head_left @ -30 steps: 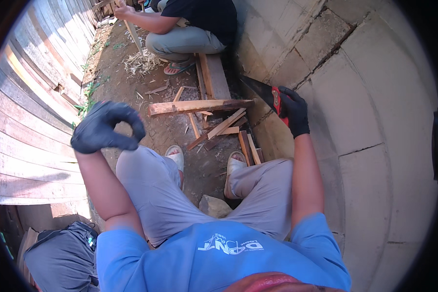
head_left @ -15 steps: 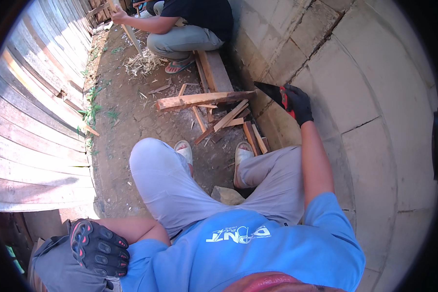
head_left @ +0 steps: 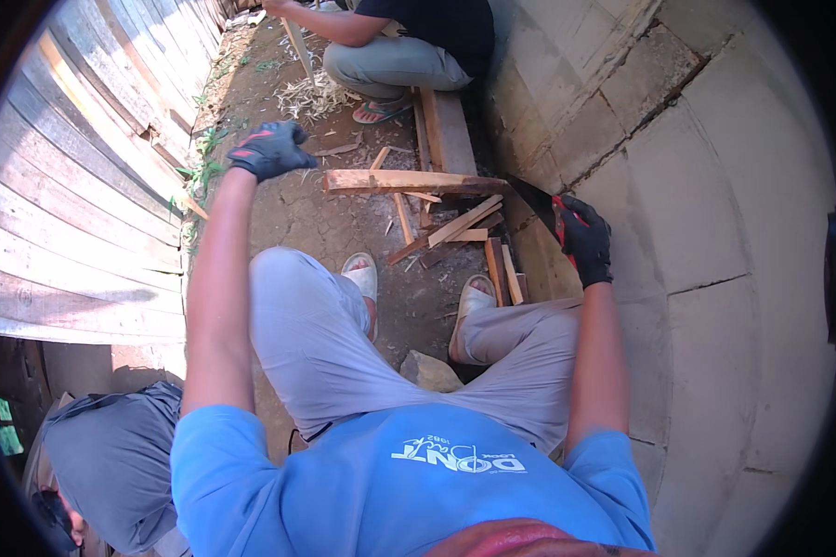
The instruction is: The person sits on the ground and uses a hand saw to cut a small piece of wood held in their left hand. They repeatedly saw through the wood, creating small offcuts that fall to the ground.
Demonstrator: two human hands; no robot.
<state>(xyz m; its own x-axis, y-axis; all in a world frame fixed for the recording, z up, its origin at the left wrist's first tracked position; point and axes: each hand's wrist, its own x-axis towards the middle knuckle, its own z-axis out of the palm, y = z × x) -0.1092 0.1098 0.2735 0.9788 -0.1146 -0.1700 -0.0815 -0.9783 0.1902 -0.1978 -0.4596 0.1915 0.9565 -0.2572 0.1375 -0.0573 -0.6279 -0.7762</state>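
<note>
My right hand, in a black and red glove, grips the red and black handle of what looks like a handsaw, its dark blade tapering toward the tip. The tip is beside the right end of a long squared piece of wood; whether they touch I cannot tell. That wood lies crosswise over a thick timber beam. My left hand, gloved too, hovers just beyond the wood's left end, empty, with fingers half bent and apart.
Several wood offcuts lie below the long piece, near my feet. A stone sits between my legs. Ahead, another person squats by pale shavings. A block wall stands right, a plank fence left. Grey cloth is at lower left.
My left hand has left the grey cloth at lower left and reached forward to the wood's left end. The saw has come lower beside the wood's right end. The whole view has shifted slightly.
</note>
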